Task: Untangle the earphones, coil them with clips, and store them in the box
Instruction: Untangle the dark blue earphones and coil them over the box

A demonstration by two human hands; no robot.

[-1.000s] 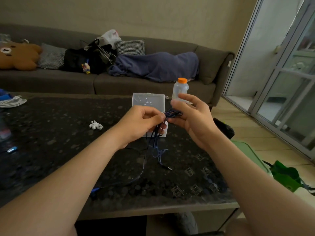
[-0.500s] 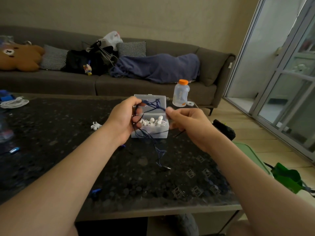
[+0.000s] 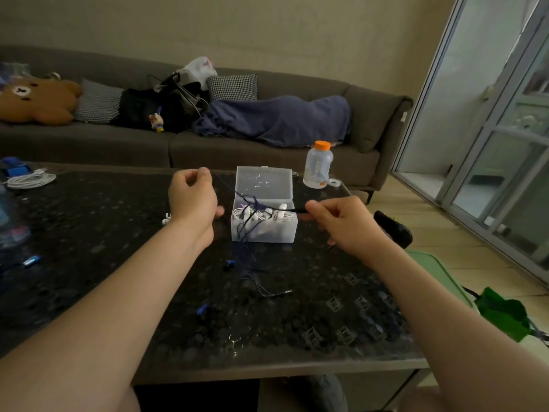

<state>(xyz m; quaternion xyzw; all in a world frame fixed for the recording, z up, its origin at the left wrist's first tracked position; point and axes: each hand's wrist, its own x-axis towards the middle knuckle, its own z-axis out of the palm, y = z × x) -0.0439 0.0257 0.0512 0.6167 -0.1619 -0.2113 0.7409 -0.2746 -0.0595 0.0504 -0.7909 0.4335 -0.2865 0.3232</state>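
- Dark stone bench (image 3: 89,233) before a grey sofa (image 3: 118,144): both forearms reach out, hands raised apart on either side of an open clear box (image 3: 264,233).
- Left hand (image 3: 193,197), fingers curled, pinches a thin strand of the blue earphones (image 3: 248,254).
- Right hand (image 3: 341,224) pinches the cord's other end between thumb and fingers.
- Tangle hangs in front of the box, trailing onto the bench.

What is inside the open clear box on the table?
The box holds a heap of white earphones, seen over its rim and through its frosted wall. The dark blue cable hangs in front of it; anything beneath the heap is hidden.
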